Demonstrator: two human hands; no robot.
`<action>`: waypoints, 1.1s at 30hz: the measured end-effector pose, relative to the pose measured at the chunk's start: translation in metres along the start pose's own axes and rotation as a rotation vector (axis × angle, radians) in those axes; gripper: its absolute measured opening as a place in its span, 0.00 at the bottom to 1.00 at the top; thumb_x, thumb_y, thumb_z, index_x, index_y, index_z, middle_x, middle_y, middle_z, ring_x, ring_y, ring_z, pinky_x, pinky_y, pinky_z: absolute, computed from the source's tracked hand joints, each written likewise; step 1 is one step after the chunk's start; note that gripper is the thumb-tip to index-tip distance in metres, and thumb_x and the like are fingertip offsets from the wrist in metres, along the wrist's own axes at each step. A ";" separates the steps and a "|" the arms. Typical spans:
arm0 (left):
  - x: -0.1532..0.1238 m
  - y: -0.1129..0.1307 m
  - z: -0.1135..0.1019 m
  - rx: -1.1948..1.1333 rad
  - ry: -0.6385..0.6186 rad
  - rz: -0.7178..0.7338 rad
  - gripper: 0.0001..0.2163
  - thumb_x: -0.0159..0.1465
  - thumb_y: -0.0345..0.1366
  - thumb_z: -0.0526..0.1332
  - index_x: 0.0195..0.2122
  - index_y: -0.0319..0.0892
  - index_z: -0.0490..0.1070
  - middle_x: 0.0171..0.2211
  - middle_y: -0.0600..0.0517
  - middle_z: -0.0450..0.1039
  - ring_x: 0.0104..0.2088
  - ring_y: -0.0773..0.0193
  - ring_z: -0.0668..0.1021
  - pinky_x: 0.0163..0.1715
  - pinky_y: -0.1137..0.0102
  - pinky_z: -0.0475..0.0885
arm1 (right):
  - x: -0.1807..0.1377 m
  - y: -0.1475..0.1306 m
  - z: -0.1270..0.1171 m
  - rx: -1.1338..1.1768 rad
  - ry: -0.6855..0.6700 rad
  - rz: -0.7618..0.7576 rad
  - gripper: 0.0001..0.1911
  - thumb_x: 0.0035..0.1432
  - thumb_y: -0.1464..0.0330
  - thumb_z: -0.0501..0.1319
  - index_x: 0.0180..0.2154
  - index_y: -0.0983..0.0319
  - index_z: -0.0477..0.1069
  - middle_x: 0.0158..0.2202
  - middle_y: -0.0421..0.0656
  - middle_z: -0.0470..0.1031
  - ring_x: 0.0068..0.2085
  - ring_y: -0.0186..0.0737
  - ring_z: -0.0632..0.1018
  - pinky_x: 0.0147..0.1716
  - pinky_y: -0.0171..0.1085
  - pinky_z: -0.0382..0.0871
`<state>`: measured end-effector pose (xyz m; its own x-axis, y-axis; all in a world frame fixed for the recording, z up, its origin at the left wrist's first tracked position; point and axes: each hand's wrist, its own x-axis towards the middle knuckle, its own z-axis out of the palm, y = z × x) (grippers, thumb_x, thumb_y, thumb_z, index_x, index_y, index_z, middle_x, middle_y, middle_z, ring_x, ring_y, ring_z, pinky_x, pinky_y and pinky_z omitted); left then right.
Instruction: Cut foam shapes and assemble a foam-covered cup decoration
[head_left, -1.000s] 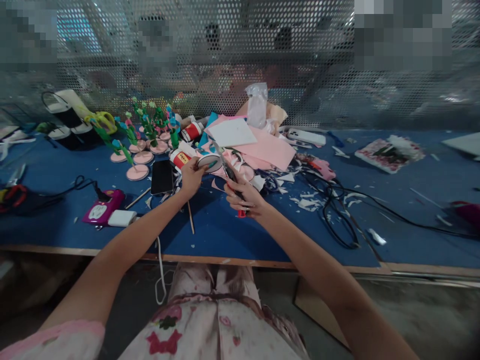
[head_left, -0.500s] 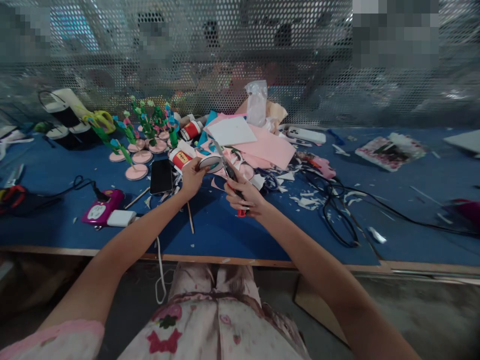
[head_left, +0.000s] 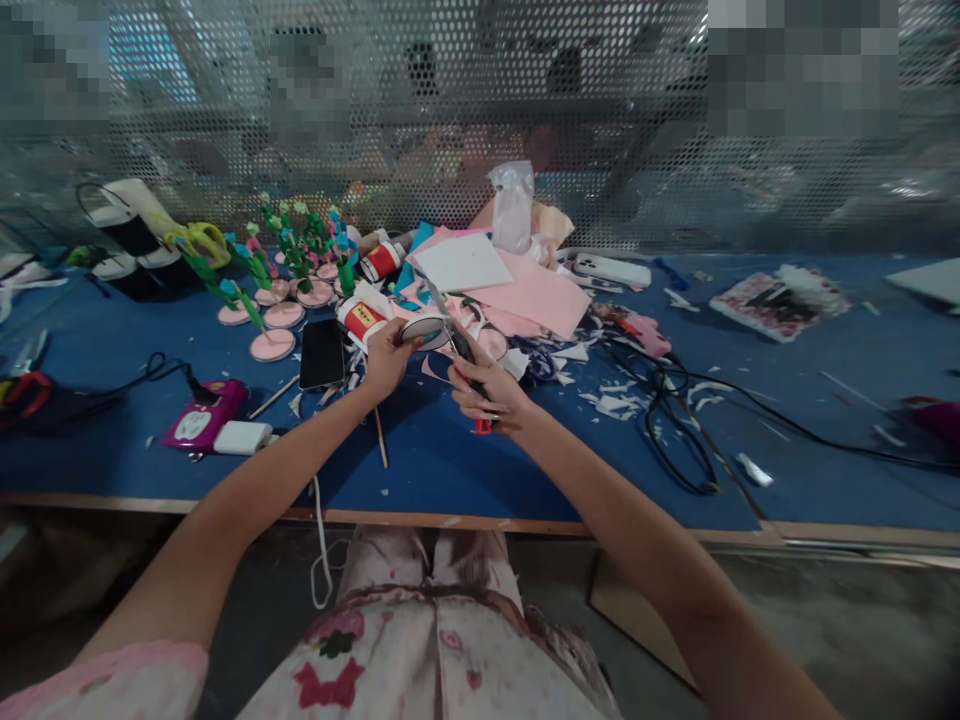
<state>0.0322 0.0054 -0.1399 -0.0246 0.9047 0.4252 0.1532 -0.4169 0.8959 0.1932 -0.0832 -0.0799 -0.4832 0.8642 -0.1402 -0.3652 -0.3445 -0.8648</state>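
Looks like edge-trimming: left hand (head_left: 386,360) pinches pale disc (head_left: 424,329) above counter (head_left: 450,480), before the paper pile (head_left: 544,297), right hand (head_left: 487,388) curls round scissors (head_left: 460,344) beside it, and further cutting likely calls for turning disc steadily against them

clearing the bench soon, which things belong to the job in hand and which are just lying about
In the job:
scissors, in the right hand
round dark-rimmed piece, in the left hand

Apparently lying about:
black smartphone
white smartphone
white charger plug
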 end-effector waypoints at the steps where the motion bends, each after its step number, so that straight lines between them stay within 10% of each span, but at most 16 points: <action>1: -0.001 0.001 0.000 -0.019 -0.018 -0.001 0.07 0.49 0.31 0.62 0.22 0.41 0.62 0.19 0.58 0.57 0.23 0.70 0.62 0.23 0.74 0.59 | 0.000 0.000 0.000 0.006 -0.001 -0.005 0.32 0.65 0.74 0.45 0.65 0.46 0.36 0.17 0.29 0.56 0.10 0.24 0.51 0.07 0.23 0.46; 33: 0.002 0.015 -0.008 0.235 -0.006 0.042 0.05 0.51 0.26 0.60 0.23 0.40 0.64 0.18 0.59 0.58 0.23 0.70 0.62 0.26 0.74 0.57 | 0.002 0.004 0.001 0.003 0.017 -0.003 0.34 0.63 0.75 0.46 0.65 0.47 0.35 0.15 0.28 0.58 0.09 0.25 0.53 0.06 0.22 0.48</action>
<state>0.0267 0.0007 -0.1245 -0.0073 0.8878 0.4602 0.3796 -0.4234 0.8226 0.1899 -0.0834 -0.0832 -0.4683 0.8715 -0.1456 -0.3694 -0.3428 -0.8638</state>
